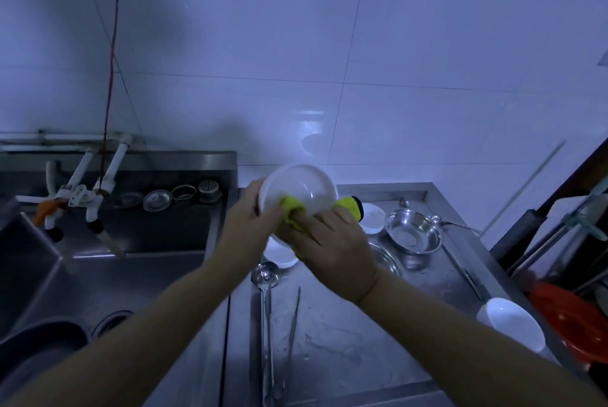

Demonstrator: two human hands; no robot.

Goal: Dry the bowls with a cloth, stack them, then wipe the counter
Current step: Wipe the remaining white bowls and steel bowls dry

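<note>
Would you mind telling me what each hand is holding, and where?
The left hand grips the white bowl by its left rim. The right hand presses the yellow cloth into the bowl's lower edge.

The sink (98, 275) sat left of the counter (345, 341). On the counter, a ladle (266, 278) lay left of tongs (294, 324), with a metal bowl (413, 232) behind them.
</note>
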